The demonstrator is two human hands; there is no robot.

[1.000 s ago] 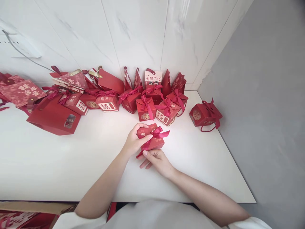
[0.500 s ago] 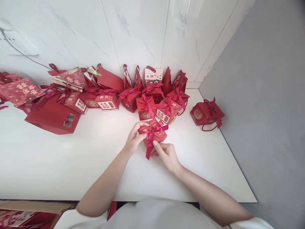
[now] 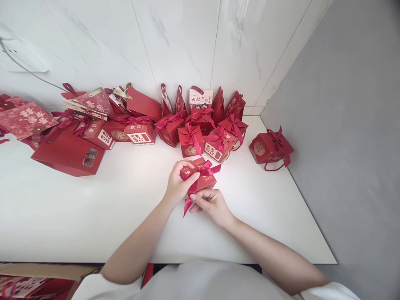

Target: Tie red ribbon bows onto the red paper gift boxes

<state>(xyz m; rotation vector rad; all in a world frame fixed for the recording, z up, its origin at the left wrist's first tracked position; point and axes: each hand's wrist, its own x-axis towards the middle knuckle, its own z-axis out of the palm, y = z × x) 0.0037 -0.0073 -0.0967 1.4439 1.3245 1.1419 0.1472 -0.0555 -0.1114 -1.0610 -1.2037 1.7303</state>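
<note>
A small red gift box with gold print stands on the white table in front of me, topped by a dark pink ribbon bow. My left hand is closed around the box's left side, its thumb pressing on the ribbon near the knot. Between the thumb and fingers of my right hand is one hanging ribbon tail, pinched at the box's near side. The box's left side is partly hidden by my left hand.
Several red gift boxes with bows, such as one just behind, line the tiled wall. A larger red bag lies at the left. One red box sits by the table's right edge. A cardboard carton is below left.
My right hand has slid slightly toward me and left, drawing the ribbon tail that way. My left thumb has moved inward across the bow, and the box has turned a little.
</note>
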